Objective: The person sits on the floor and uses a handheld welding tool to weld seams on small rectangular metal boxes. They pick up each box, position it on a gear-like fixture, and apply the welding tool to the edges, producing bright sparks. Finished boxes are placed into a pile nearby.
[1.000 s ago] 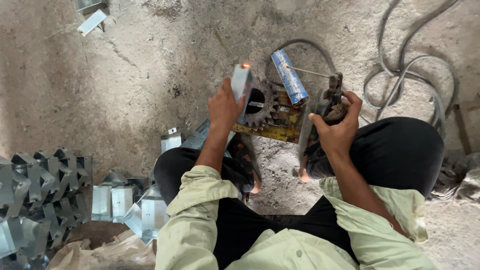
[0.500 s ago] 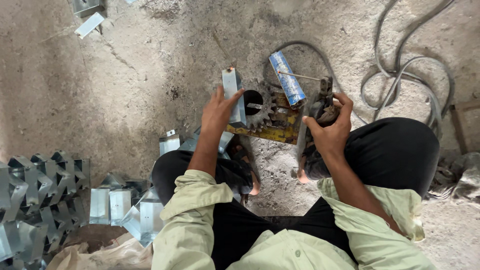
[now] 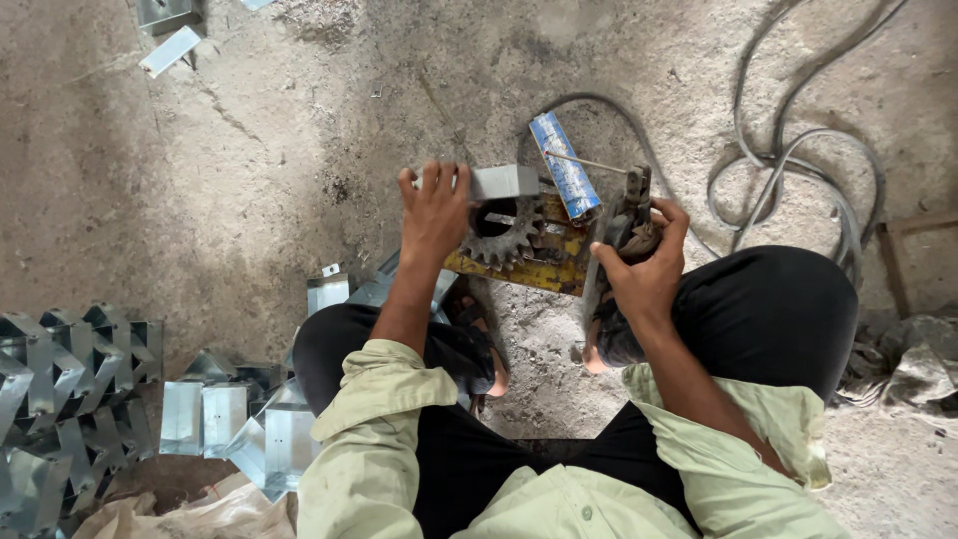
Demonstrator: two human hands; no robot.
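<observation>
My left hand (image 3: 435, 209) grips a bent grey sheet-metal piece (image 3: 502, 183) and holds it flat above a rusty gear wheel (image 3: 502, 233). The gear lies on a yellow metal block (image 3: 539, 262) on the floor between my knees. My right hand (image 3: 644, 262) is closed around a dark welding electrode holder (image 3: 633, 205), whose thin rod (image 3: 587, 162) points left toward the metal piece. A blue cylindrical packet (image 3: 564, 165) lies just behind the gear.
Folded galvanized metal brackets are stacked at the lower left (image 3: 60, 389), with more loose ones (image 3: 225, 414) by my left leg. Grey cables (image 3: 798, 170) coil on the concrete floor at the upper right. Metal scraps (image 3: 170, 50) lie at the far upper left.
My left hand has turned the metal piece from upright to lying flat over the gear and shifted it slightly right. The right hand with the holder stays nearly in place.
</observation>
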